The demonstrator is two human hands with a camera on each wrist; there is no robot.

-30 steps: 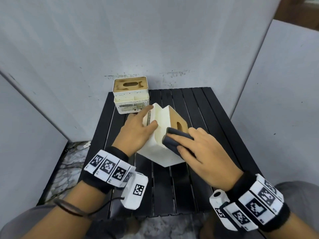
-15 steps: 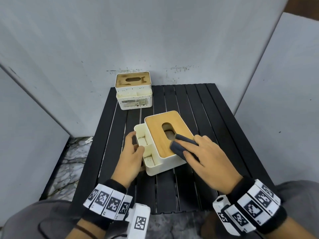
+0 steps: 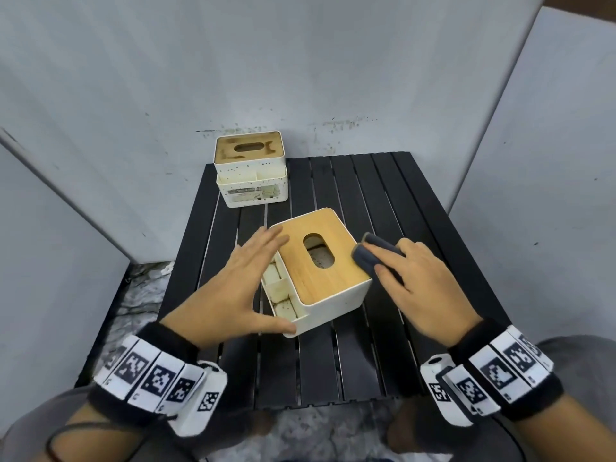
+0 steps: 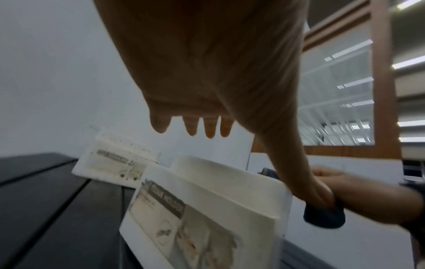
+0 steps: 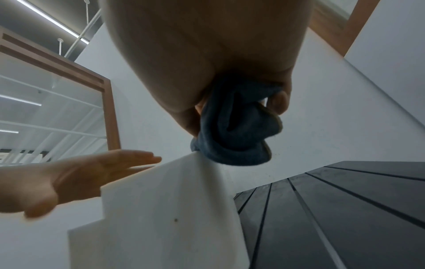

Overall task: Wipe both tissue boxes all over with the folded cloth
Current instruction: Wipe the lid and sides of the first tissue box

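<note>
The near white plastic tissue box with a bamboo lid [image 3: 316,265] now stands upright near the middle of the black slatted table [image 3: 416,228], lid facing up; one second earlier it was tipped on edge, and half a second ago it was already set down with the left hand gripping its side tray. The left hand [image 3: 240,281] has since released that grip: its fingers are straight and spread, thumb tip at the box's near-left corner, fingertips over the lid's far-left edge. Whether they press the box cannot be determined. The right hand [image 3: 413,281] pinches the folded dark grey cloth [image 3: 370,258], which has moved off the lid slot to the lid's right edge, touching the rim.

Judgement: lid wiping is ending and the right wall is next. The second white speckled tissue box with a stained wooden lid [image 3: 251,175] stands at the table's far-left corner, evidently not yet wiped.
</note>
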